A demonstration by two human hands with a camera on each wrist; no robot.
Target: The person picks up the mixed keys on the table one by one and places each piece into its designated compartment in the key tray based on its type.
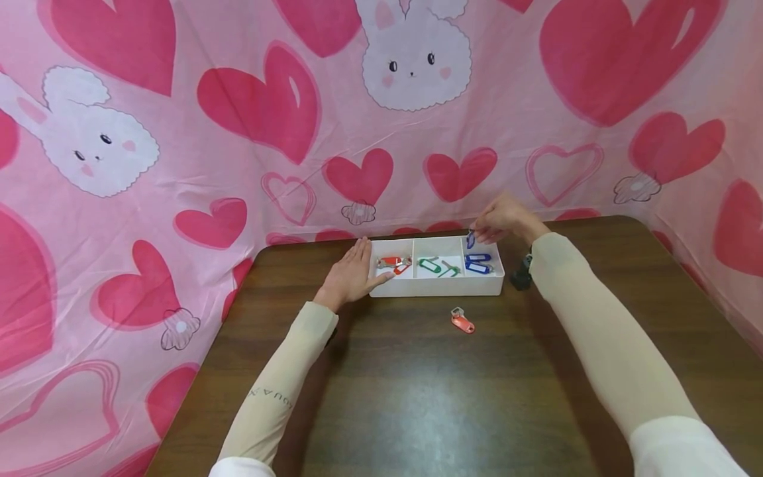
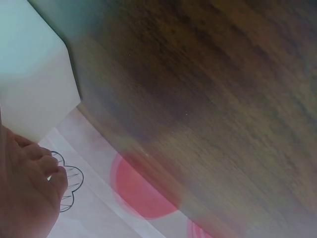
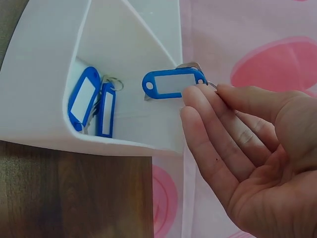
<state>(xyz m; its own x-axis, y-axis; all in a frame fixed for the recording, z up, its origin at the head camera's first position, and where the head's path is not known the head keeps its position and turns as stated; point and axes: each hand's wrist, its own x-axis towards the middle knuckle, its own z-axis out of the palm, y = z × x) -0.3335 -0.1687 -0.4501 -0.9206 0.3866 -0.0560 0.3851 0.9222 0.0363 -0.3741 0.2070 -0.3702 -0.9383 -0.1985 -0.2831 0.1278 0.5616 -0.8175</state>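
Observation:
My right hand [image 1: 503,217] pinches a blue key tag [image 3: 173,83] by its metal ring, between thumb and index finger. The tag hangs over the right compartment of the white divided box [image 1: 438,287], where two other blue key tags [image 3: 84,99] lie. Against the box's left side rests my left hand [image 1: 352,275], fingers straight along the wall and thumb reaching over the front rim. Red key tags [image 1: 390,262] with keys fill the left compartment, and green key tags [image 1: 429,265] with keys are in the middle one.
In front of the box, a red key tag [image 1: 462,322] with a metal piece lies on the brown wooden table [image 1: 417,397]. A dark object [image 1: 521,275] shows under my right wrist. Behind the table hangs a pink cloth [image 1: 238,40] with hearts and rabbits.

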